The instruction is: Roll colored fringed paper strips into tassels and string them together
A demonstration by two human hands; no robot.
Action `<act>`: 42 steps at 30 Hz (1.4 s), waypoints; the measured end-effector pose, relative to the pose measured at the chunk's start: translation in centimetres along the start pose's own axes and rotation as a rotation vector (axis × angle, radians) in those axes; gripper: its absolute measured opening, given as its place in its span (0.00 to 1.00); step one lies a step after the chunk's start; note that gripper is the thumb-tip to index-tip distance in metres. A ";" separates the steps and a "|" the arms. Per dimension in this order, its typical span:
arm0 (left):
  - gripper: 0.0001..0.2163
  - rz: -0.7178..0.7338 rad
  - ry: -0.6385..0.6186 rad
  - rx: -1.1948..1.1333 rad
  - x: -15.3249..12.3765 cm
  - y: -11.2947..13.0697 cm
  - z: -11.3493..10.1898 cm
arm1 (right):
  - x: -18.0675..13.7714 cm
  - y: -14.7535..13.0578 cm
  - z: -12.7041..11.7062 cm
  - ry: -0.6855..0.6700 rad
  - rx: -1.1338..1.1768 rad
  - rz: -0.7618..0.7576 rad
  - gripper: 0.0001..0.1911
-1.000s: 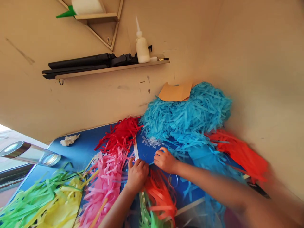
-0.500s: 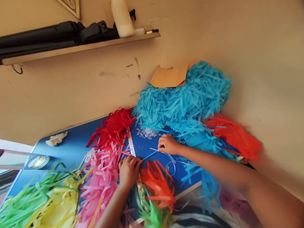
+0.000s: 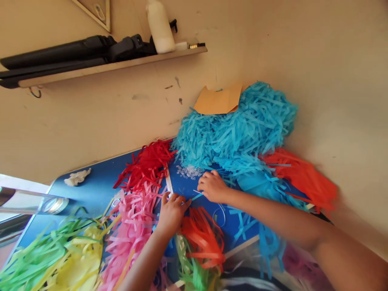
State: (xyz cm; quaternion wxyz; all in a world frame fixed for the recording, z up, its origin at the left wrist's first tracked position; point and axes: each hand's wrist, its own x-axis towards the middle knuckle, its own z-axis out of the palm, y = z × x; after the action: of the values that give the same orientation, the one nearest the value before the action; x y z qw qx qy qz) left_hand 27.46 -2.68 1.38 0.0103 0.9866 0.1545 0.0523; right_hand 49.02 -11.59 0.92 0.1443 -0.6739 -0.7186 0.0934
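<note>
My left hand (image 3: 172, 212) is closed over the blue table, its thumb and fingers pinching one end of a thin blue paper strip (image 3: 197, 197). Opposite it, my right hand (image 3: 214, 186) has its fingers curled together at the strip's other end. A white string (image 3: 224, 216) loops down below my right hand. Just under the hands lies a bunch of orange paper fringe (image 3: 203, 238), with green fringe (image 3: 195, 275) below it. Small clear beads (image 3: 189, 171) are heaped beyond my right hand. My fingers partly hide the strip.
A large mound of blue shredded paper (image 3: 233, 133) carries a brown paper envelope (image 3: 218, 100). Red fringe (image 3: 148, 161), pink fringe (image 3: 130, 226), yellow fringe (image 3: 81, 258) and green fringe (image 3: 36, 254) lie leftward. A clear glass (image 3: 54, 205) is at left. A shelf (image 3: 121, 64) hangs above.
My hands have come closer together, the left shifting right and its fingers lifting. Less of the blue strip shows between them. The whole view has shifted slightly.
</note>
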 end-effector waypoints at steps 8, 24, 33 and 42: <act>0.09 -0.002 0.111 0.015 0.9 0.9 0.9 | 1.7 -1.8 2.3 -0.002 -0.299 -0.499 0.13; 0.10 0.087 0.746 0.003 -3.4 2.9 -11.9 | 1.1 -9.0 -11.6 -0.405 1.077 -0.059 0.14; 0.03 -0.305 0.843 -0.384 -5.8 6.6 -10.6 | -2.5 -12.9 -7.4 -0.129 1.623 0.298 0.21; 0.06 -0.404 0.696 -0.832 -7.7 7.7 -9.5 | -3.8 -15.3 -5.1 -0.008 1.941 0.380 0.28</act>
State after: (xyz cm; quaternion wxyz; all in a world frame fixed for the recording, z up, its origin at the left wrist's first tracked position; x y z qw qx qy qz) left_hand 21.49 -12.31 10.31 0.3555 0.7752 0.3005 0.4270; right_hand 36.54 -16.85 10.39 0.6144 -0.3668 -0.2108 0.6660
